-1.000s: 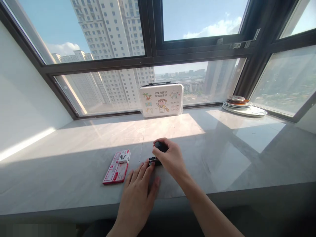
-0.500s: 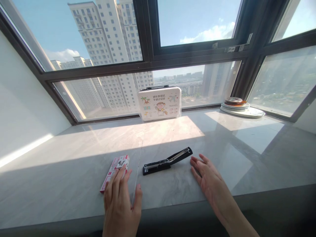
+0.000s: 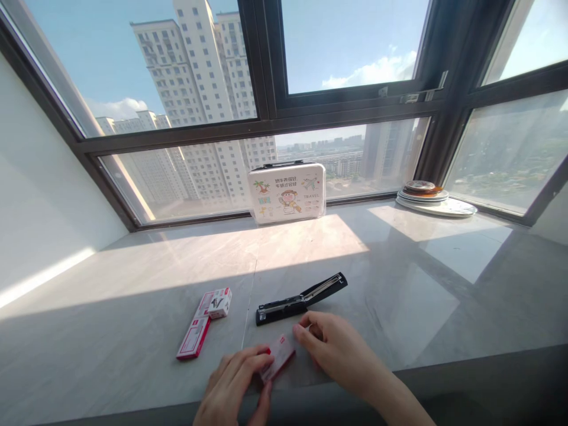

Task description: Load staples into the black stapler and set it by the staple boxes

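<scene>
A black stapler (image 3: 302, 299) lies swung flat open on the grey stone sill, just beyond my hands. Both hands pinch a small red and white staple box (image 3: 278, 357) between them. My left hand (image 3: 235, 387) grips its near end with curled fingers. My right hand (image 3: 339, 349) holds its far end with thumb and fingertips. To the left lie a flat red and white staple box (image 3: 194, 338) and a smaller box (image 3: 219, 302) at its far end.
A white tin case (image 3: 287, 193) with cartoon print stands against the window at the back. A stack of plates (image 3: 432, 198) sits at the back right. The sill's front edge (image 3: 465, 361) runs just under my wrists. A white wall closes the left side.
A second ago both hands were on the stapler; then it lay open and the hands drew back. Now my left hand has brought over a staple box and both hands grip it.
</scene>
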Tool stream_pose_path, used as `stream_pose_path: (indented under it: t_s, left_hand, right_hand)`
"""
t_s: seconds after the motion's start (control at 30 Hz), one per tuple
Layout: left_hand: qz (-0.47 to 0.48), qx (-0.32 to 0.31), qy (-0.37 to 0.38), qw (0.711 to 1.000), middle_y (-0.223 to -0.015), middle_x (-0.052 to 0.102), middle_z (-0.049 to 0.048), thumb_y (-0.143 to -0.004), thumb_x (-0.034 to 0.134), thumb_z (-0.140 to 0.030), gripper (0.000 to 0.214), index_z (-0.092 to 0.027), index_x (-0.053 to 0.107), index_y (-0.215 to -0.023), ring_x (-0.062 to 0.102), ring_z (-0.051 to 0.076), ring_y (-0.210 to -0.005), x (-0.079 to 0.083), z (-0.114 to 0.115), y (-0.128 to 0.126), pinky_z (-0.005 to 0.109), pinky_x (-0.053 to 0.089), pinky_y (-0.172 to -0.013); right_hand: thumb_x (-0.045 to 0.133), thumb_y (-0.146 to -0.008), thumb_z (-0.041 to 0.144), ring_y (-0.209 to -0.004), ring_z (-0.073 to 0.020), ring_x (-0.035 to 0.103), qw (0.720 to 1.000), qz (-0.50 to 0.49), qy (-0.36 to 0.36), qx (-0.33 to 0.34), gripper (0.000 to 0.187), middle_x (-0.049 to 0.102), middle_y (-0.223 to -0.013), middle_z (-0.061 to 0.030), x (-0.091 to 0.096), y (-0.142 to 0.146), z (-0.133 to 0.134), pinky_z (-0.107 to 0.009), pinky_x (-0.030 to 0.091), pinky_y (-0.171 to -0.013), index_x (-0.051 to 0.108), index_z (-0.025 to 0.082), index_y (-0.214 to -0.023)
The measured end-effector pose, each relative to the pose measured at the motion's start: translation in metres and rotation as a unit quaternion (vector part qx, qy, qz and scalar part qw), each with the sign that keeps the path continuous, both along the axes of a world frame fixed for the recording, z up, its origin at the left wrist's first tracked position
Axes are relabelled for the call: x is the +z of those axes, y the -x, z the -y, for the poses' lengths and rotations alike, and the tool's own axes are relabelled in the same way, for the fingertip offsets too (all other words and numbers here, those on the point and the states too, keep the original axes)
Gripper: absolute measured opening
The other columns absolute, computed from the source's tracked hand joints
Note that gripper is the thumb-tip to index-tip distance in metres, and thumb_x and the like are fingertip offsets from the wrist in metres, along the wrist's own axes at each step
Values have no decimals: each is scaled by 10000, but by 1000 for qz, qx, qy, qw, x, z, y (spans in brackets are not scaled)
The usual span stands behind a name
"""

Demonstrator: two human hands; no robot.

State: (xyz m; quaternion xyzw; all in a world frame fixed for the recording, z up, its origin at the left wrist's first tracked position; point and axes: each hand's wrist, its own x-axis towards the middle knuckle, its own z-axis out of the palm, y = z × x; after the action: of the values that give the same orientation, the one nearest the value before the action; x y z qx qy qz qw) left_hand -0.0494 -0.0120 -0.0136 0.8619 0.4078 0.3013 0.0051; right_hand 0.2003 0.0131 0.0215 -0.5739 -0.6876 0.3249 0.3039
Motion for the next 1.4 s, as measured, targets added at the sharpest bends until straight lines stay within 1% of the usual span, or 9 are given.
stream_pose_path:
  t_s: [0.1,0.23,0.4,0.53,0.63,0.8,1.03,1.23,1.4]
  left_hand:
    - [40,-44,83,995,-1226,676,20,-922,616,-181,369,-311,577,-1264,637,210,-1121,13,-11,-25,305,544,-952]
    - [71,-14,180,981,-1138,676,42,-895,679,-222,312,-291,627,-1194,636,242,-1075,22,-29,-34,354,550,-923]
    - [105,-13,225,969,-1118,663,41,-859,688,-223,337,-286,639,-1186,628,241,-1043,24,-41,-34,364,539,-910]
    - [125,-12,243,962,-1142,655,53,-848,677,-221,406,-282,617,-1245,620,247,-1058,24,-41,-35,376,531,-931]
    - [133,-20,246,960,-1135,657,54,-833,680,-207,415,-275,622,-1238,618,246,-1054,25,-40,-35,374,529,-929]
    - [148,-21,247,957,-1115,667,55,-819,682,-184,407,-263,641,-1217,626,242,-1037,27,-39,-34,358,525,-922]
    - [162,-18,244,956,-1115,671,49,-803,710,-190,386,-274,665,-1177,630,240,-1028,24,-39,-34,334,524,-895]
    - [161,-20,234,958,-1117,667,52,-790,670,-156,454,-276,643,-1226,626,244,-1033,21,-41,-33,355,529,-915]
    - [170,-27,222,960,-1143,660,48,-780,672,-179,464,-283,638,-1231,630,235,-997,20,-41,-33,355,536,-900]
  right_hand:
    - [577,-941,417,-613,-129,557,1000,11,-2,14,309,665,-661,-5,1,1,-9,-241,278,-522,643,191,-741]
    - [556,-948,403,-594,-129,538,998,57,6,-9,337,651,-649,-7,-3,-19,-17,-249,275,-517,602,189,-691]
    - [536,-961,427,-611,-145,561,993,106,13,-54,357,663,-665,-19,-5,-56,-16,-264,293,-538,596,191,-700]
    - [606,-917,428,-607,-158,563,985,150,-19,-79,243,644,-649,1,7,-62,-9,-268,285,-540,642,205,-828]
    - [628,-904,384,-603,-160,570,985,158,-66,-15,157,652,-646,21,26,-45,-7,-266,283,-550,710,259,-952]
    - [700,-764,228,-671,-196,629,958,231,-105,136,121,727,-695,-17,52,-12,-23,-271,317,-591,802,290,-781]
    - [675,-704,177,-622,-188,628,928,266,-136,223,164,720,-653,-18,54,-3,-40,-271,324,-581,798,261,-773]
    - [610,-846,213,-621,-126,579,977,110,-105,149,116,650,-678,26,42,-27,-23,-220,338,-557,722,222,-871]
    - [609,-905,296,-637,-127,544,992,55,-90,72,126,588,-677,34,27,-54,-9,-228,373,-587,708,218,-896]
